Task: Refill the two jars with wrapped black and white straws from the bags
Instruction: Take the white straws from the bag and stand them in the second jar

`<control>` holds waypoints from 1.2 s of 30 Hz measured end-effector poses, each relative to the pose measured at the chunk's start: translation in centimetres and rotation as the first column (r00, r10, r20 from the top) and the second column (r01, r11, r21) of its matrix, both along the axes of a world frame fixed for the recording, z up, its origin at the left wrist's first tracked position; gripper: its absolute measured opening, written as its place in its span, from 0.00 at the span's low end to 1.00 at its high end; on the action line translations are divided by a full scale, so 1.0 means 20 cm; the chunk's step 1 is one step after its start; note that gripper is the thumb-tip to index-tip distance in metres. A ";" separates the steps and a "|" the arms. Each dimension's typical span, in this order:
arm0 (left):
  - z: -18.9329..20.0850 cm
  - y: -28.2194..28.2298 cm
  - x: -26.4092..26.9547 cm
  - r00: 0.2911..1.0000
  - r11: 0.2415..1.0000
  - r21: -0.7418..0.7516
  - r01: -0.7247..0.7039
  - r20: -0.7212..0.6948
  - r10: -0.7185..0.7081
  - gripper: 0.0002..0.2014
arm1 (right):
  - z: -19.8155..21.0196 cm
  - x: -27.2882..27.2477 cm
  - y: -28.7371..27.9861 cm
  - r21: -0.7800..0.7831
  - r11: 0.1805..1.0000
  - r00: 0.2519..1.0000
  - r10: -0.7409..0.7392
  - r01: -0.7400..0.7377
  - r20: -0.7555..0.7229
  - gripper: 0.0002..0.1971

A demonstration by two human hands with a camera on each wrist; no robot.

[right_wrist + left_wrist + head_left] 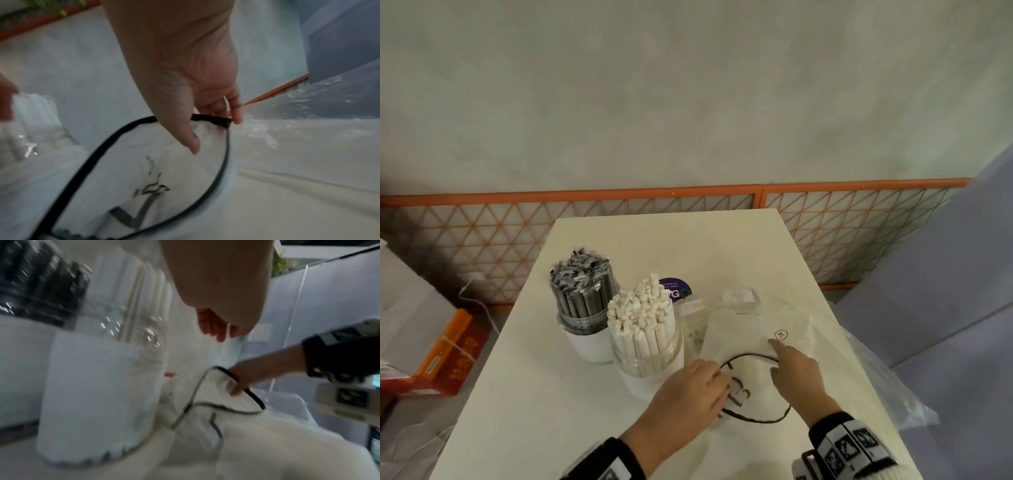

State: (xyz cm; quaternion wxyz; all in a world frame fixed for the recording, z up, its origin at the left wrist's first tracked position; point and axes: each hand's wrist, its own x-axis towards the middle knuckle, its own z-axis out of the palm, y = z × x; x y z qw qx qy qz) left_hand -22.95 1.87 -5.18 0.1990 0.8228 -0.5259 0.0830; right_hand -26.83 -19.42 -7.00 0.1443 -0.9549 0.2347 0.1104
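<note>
Both jars look full. Lower centre: left hand & right hand pinch the bag mouth w/ curled fingers; should spread it wide, lift gently.

We count two jars packed with straws, two hands, one printed bag, one red box

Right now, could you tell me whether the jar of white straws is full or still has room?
Full: the white straws pack the jar rim to rim, their tips standing well above it.
</note>
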 end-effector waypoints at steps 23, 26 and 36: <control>0.09 -0.20 0.03 0.757 0.828 -0.147 -0.542 -0.514 0.404 0.07 | 0.25 -0.14 -0.03 -0.026 0.990 0.574 0.102 -0.140 0.813 0.12; 0.08 -0.23 -0.01 0.773 0.822 -0.220 -0.525 -0.528 0.352 0.06 | 0.22 -0.19 0.10 0.084 0.895 0.630 0.240 -0.439 0.739 0.07; -0.03 -0.22 -0.21 0.877 0.957 -0.038 -0.288 -0.412 0.248 0.18 | -0.03 0.04 0.23 0.133 0.877 0.885 0.465 -0.461 0.007 0.13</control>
